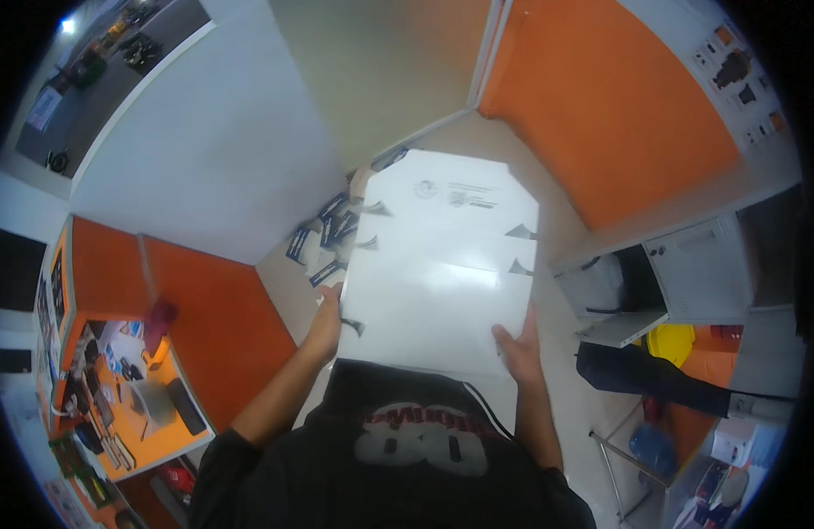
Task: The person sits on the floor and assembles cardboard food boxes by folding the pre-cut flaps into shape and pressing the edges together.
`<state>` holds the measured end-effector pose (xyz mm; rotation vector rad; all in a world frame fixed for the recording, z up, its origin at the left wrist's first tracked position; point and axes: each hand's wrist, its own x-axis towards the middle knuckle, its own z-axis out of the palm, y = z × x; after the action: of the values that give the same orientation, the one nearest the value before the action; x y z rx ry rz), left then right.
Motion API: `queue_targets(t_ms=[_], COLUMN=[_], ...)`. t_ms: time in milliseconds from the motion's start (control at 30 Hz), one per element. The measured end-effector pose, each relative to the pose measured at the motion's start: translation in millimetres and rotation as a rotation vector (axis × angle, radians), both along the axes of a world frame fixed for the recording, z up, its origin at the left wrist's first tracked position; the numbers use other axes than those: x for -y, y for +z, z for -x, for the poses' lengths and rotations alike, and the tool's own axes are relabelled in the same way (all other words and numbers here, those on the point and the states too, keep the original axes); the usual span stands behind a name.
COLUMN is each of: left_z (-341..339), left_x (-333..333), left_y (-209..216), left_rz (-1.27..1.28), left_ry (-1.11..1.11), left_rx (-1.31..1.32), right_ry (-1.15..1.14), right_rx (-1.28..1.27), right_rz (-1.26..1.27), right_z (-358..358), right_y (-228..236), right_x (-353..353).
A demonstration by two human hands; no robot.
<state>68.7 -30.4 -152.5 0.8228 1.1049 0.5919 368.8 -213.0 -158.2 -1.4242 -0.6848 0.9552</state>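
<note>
A large flat white sheet of card (438, 300) with clipped far corners lies across the middle, in front of my dark shirt. It looks like an unfolded box, with fold lines across it and dark notches along both sides. Small grey print shows near its far edge. My left hand (326, 324) grips the left edge, its fingers partly hidden by the card. On the opposite edge my right hand (520, 348) is closed with the thumb on top and the other fingers underneath.
Several white-and-blue flat packets (326, 234) lie on the floor by the pale wall (213, 132). At left stands an orange desk (173, 441) with tools and papers. To the right are a grey cabinet with an open door (623, 328), a yellow object (669, 344) and a metal frame (614, 467).
</note>
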Motion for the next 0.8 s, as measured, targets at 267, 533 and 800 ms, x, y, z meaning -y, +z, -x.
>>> queue_targets(t_ms=[267,533,800], left_z=[31,42,99], left_x=[-24,-10,17], left_y=[-84,-198,-336], left_rz=[0.184,0.652,0.616], left_ry=[-0.545,-0.482,-0.297], left_rx=[-0.198,-0.153,-0.432], right_ry=[0.089,-0.253,-0.291], right_rx=[-0.006,-1.266,-1.138], right_rz=[0.328,0.599,0.624], right_z=[18,59,63], right_y=[-52,-205,-277], right_x=[5,79,27])
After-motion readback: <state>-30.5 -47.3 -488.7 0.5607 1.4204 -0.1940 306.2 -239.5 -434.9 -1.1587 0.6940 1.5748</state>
